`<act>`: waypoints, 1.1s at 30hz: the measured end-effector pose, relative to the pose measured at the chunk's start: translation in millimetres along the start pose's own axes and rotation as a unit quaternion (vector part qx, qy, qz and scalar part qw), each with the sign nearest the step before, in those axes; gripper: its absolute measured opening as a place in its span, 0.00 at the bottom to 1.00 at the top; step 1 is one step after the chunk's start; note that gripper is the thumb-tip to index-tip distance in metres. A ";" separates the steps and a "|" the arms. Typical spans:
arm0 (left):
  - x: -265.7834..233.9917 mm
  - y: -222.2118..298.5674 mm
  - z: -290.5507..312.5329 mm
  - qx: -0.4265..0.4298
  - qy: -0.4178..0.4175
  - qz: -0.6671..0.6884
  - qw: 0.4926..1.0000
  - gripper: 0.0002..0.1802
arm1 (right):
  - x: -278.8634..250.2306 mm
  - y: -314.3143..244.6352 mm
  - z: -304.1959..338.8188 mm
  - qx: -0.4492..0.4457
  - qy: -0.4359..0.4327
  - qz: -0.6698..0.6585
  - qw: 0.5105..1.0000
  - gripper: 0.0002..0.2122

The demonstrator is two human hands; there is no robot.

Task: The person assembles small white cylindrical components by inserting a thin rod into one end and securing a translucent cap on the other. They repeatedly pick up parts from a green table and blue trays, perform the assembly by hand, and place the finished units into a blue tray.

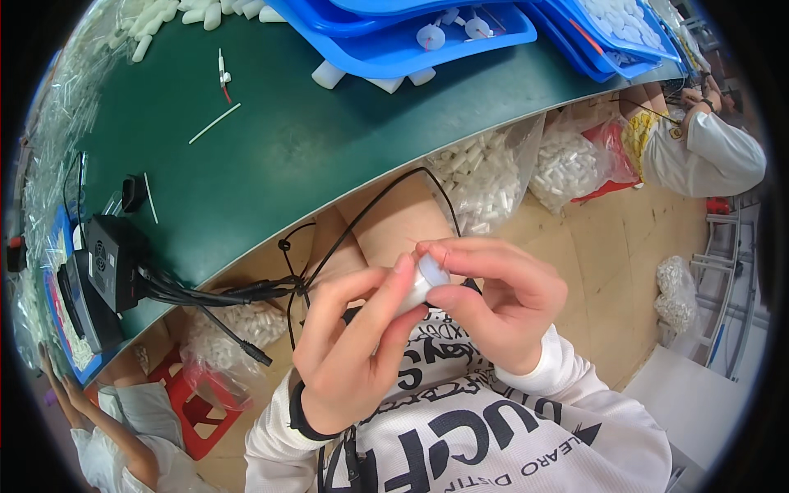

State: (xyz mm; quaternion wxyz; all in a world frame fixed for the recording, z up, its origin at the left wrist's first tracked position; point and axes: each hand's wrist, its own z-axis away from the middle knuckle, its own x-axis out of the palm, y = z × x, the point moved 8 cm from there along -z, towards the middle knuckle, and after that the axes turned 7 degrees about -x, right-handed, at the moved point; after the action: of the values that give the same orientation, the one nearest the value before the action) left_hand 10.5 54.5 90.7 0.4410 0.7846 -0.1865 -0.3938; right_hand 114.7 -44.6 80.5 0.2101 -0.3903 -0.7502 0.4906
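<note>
Above my lap, just off the table's near edge, I hold a short white plastic cylinder with a paler round cap at its upper end. My left hand is closed round the cylinder, its thumb and fingers on the sides. My right hand is closed at the cap, thumb on the lower rim and fingertips at the upper side. A thin reddish strand, perhaps a wire, shows by the right fingertips. The cylinder tilts, and its lower end is hidden by my left fingers.
Blue trays with white parts stand on the green table. A black box sits at left, its cables hanging near my left arm. Bags of white parts lie beyond the table edge. People sit at both sides.
</note>
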 end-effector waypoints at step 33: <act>33.1 -84.8 6.5 -0.385 -0.095 0.414 0.820 0.17 | 12.6 81.8 1.6 0.143 0.065 -0.083 0.984 0.07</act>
State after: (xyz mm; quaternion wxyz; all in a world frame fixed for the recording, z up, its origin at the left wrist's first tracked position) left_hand 21.3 75.7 2.5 0.8086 0.3586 -0.3680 -0.2868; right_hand 136.9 -18.0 5.3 0.3522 -0.3232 -0.6868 0.5476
